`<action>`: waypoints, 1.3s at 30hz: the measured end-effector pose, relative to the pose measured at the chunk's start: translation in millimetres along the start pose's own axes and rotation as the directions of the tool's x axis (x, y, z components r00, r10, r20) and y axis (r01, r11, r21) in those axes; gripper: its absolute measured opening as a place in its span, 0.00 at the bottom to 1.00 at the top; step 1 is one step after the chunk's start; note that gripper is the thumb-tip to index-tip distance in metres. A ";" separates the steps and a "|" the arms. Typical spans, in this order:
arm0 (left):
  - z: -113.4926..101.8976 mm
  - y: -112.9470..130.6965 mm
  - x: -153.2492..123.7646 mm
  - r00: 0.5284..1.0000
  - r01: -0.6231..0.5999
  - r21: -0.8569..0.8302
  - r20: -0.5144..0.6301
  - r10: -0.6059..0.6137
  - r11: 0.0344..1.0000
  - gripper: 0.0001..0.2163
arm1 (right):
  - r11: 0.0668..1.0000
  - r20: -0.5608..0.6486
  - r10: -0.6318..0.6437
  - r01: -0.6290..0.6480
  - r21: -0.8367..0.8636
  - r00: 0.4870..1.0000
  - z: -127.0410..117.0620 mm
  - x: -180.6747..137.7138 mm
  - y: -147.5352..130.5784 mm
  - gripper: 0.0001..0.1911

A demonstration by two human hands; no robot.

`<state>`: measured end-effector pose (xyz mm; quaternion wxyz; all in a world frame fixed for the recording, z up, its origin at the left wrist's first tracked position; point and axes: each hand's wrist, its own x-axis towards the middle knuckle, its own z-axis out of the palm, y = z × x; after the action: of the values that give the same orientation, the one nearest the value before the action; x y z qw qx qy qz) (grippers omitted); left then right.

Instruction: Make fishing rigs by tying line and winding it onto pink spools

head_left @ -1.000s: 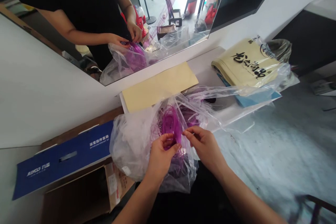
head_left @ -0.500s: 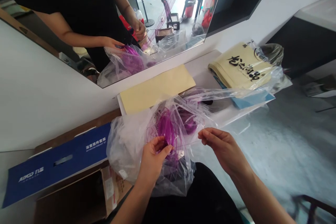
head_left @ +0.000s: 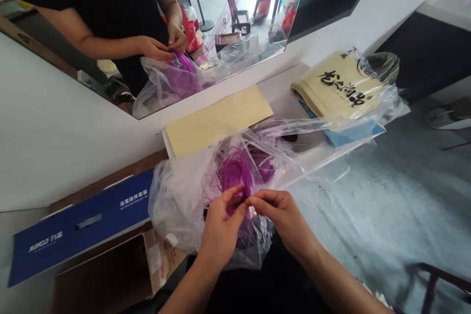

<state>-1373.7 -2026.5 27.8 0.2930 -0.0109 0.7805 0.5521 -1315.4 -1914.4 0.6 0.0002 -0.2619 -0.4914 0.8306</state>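
Note:
A loose bundle of thin purple strands (head_left: pixel 233 169) lies in a crumpled clear plastic bag (head_left: pixel 176 191) in front of me. My left hand (head_left: pixel 225 216) is curled at the bundle's near edge, thumb and fingers closed on the strands. My right hand (head_left: pixel 281 216) is closed in a pinch, its fingertips meeting those of my left hand. Whatever lies between the right fingertips is too fine to make out. More purple strands show through the plastic behind and to the right.
A mirror (head_left: pixel 221 24) leans behind. A beige board (head_left: pixel 217 120) lies on the white surface, and a wrapped beige packet (head_left: pixel 338 88) is at the right. To the left are a blue box (head_left: pixel 106 206) and an opened cardboard box (head_left: pixel 103 270).
My right hand has moved left, from apart at the right to meeting the left fingertips at the bundle. My left hand has shifted slightly right.

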 end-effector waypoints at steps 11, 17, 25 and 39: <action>-2.4 1.5 -3.5 0.996 -0.032 0.088 0.081 0.025 0.996 0.18 | 0.965 0.039 -0.148 0.153 -0.212 0.988 11.9 -1.6 0.2 0.07; -4.2 -1.1 -3.0 0.994 -0.077 0.198 0.092 0.060 0.977 0.18 | 0.909 0.051 -0.142 0.151 -0.388 0.989 15.6 2.2 2.6 0.08; -4.7 -0.4 -2.0 0.995 -0.056 0.197 0.098 0.037 0.979 0.19 | 0.974 0.053 -0.037 0.048 -0.224 0.998 17.7 5.5 1.5 0.08; -5.9 0.5 -1.0 0.996 -0.024 0.126 0.083 0.013 0.992 0.19 | 0.965 0.092 -0.128 0.145 -0.219 0.988 9.8 1.1 -7.5 0.10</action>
<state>-1375.7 -2031.7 30.0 0.3198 0.0377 0.8013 0.5041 -1322.6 -1918.3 9.9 0.0088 -0.1936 -0.5990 0.7770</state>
